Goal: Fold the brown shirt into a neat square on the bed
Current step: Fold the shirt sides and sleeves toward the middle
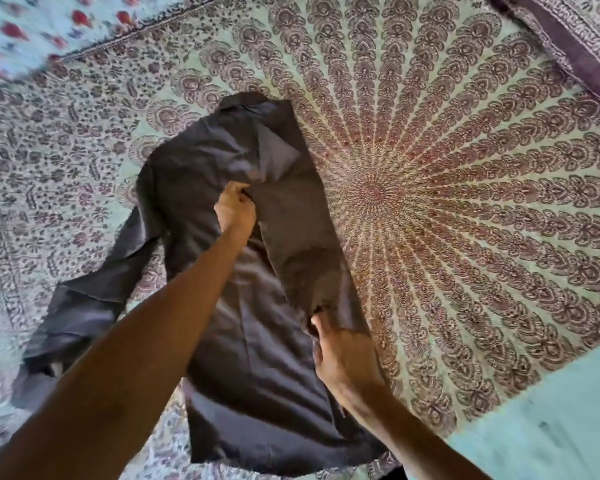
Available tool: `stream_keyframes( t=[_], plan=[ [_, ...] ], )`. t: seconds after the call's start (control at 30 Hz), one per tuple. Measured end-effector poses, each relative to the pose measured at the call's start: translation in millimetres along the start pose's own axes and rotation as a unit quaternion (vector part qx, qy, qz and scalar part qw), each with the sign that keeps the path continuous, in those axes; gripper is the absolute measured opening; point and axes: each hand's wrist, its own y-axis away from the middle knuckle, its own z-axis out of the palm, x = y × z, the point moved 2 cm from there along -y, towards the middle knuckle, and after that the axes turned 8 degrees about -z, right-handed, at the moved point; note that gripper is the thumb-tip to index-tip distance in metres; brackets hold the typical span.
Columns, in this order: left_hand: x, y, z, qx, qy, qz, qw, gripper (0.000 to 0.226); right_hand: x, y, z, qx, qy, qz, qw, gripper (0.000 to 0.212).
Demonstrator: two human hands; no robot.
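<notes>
While one brown shirt (201,168) lies on the bed, left of the middle of a mandala-print bedspread (465,202), two bare hands hold it. The left hand (235,211) reaches over the chest and pinches the edge of a folded-in side panel between thumb and curled fingers. The right hand (342,355), nearer the hem, grips the same folded edge lower down, its fingers closed on the cloth.

One long sleeve (94,299) trails off to the left, bent and rumpled, and its far end is blurred. Where the second sleeve lies cannot be told. The collar (253,109) sits at the far end, partly turned under, and the two forearms cover parts of the body and hem.

The shirt's cloth is smooth with a faint sheen and soft creases. The bedspread is pale green, printed with dark reddish petal shapes fanning out from a centre just right of the shirt. One floral sheet (25,26) with red blossoms shows, blurred, at the far left. One purple-bordered cloth (575,46) is cut off at the far right. A plain mint sheet (551,410) shows at the near right.
</notes>
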Motion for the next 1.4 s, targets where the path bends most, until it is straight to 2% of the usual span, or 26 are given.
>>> stream_keyframes(
  t=[0.07, 0.13, 0.2, 0.27, 0.33, 0.47, 0.57, 0.6, 0.67, 0.7, 0.73, 0.8, 0.87, 0.93, 1.0, 1.07, 1.1, 1.2, 1.4],
  plan=[
    [-30, -20, 9, -0.073, 0.056, -0.071, 0.993, 0.043, -12, 12, 23, -0.015, 0.023, 0.022, 0.999, 0.068],
    [-61, -36, 23, -0.128, 0.172, -0.148, 0.966, 0.037, -15, 19, 44, -0.028, 0.034, 0.052, 0.998, 0.077],
    [-69, -25, 23, -0.183, 0.282, -0.215, 0.917, 0.024, -16, 24, 61, -0.038, 0.041, 0.079, 0.995, 0.073],
    [-63, -9, 17, -0.219, 0.353, -0.242, 0.877, 0.014, -18, 28, 72, -0.053, 0.042, 0.092, 0.993, 0.066],
    [-65, -6, 21, -0.226, 0.372, -0.238, 0.868, 0.022, -22, 30, 75, -0.035, 0.063, 0.099, 0.992, 0.054],
    [-67, -8, 25, -0.176, 0.358, -0.219, 0.890, 0.039, -28, 37, 64, 0.039, 0.140, 0.089, 0.985, 0.027],
    [-70, -4, 30, -0.201, 0.271, -0.215, 0.917, 0.045, -23, 47, 68, 0.019, 0.150, 0.109, 0.982, 0.027],
    [-73, -4, 32, -0.221, 0.245, -0.222, 0.917, 0.046, -22, 50, 72, -0.022, 0.124, 0.116, 0.985, 0.035],
    [-76, -6, 35, -0.234, 0.221, -0.234, 0.917, 0.047, -20, 55, 82, -0.122, 0.040, 0.120, 0.984, 0.072],
    [-76, -9, 36, -0.231, 0.218, -0.231, 0.920, 0.048, -20, 57, 86, -0.152, -0.003, 0.114, 0.982, 0.084],
    [-77, -12, 36, -0.216, 0.217, -0.226, 0.925, 0.048, -21, 57, 89, -0.174, -0.038, 0.107, 0.978, 0.087],
    [-77, -17, 32, -0.177, 0.202, -0.212, 0.940, 0.048, -25, 55, 89, -0.161, -0.073, 0.093, 0.980, 0.070],
    [-78, -19, 32, -0.160, 0.165, -0.187, 0.955, 0.044, -24, 51, 87, -0.081, -0.083, 0.098, 0.988, 0.041],
    [-79, -14, 32, -0.148, 0.112, -0.147, 0.972, 0.042, -16, 45, 84, -0.001, -0.073, 0.135, 0.988, 0.027],
    [-80, -2, 33, -0.138, 0.065, -0.103, 0.983, 0.050, -2, 43, 83, 0.030, -0.068, 0.228, 0.971, 0.041],
    [-84, 13, 36, -0.130, 0.036, -0.069, 0.988, 0.060, 12, 43, 83, 0.012, -0.075, 0.329, 0.941, 0.063],
    [-86, 20, 38, -0.126, 0.028, -0.059, 0.990, 0.063, 17, 44, 84, -0.002, -0.079, 0.363, 0.928, 0.067],
    [-90, 46, 43, -0.123, 0.030, -0.056, 0.990, 0.068, 32, 48, 91, -0.030, -0.089, 0.396, 0.913, 0.056],
    [-105, 81, 47, -0.137, 0.030, -0.075, 0.987, 0.069, 50, 62, 92, -0.063, -0.065, 0.367, 0.926, 0.029]
  ],
)
